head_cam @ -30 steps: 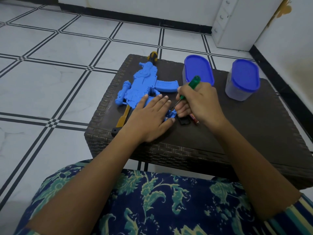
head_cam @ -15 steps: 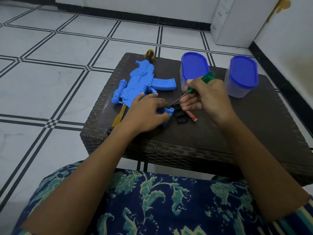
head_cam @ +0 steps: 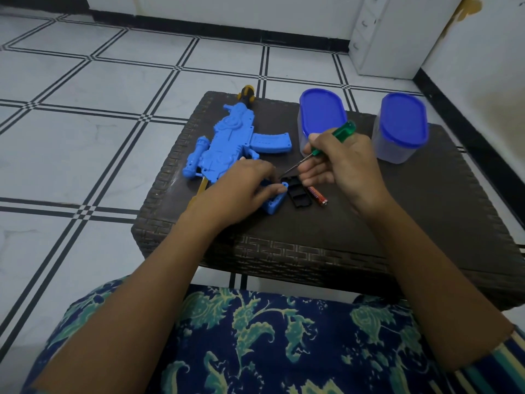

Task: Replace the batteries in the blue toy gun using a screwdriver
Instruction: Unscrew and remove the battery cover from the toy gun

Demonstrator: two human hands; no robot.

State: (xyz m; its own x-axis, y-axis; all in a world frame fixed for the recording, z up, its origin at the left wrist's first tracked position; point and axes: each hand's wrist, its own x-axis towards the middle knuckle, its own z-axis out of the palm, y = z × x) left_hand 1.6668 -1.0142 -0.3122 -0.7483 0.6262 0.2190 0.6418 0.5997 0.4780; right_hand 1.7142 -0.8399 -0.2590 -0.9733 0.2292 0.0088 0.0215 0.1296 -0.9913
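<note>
Toy gun [head_cam: 227, 143] lies flat on bench [head_cam: 440, 209] — L hand [head_cam: 241, 191] holds its grip end. R hand [head_cam: 343, 163] grips green screwdriver [head_cam: 342, 132], tip at the grip; black cover [head_cam: 298, 194] & battery [head_cam: 318, 195] just beside.

The toy gun [head_cam: 227, 143] is laid on the table [head_cam: 426, 223], left of mid-frame. A container [head_cam: 321, 118] is set to its right and a second container [head_cam: 402, 129] further right. Below these, the cover [head_cam: 298, 194] is placed just beside the gun's lower end, with a battery [head_cam: 317, 195] just right of it. The screwdriver [head_cam: 345, 129] is held above both.
</note>
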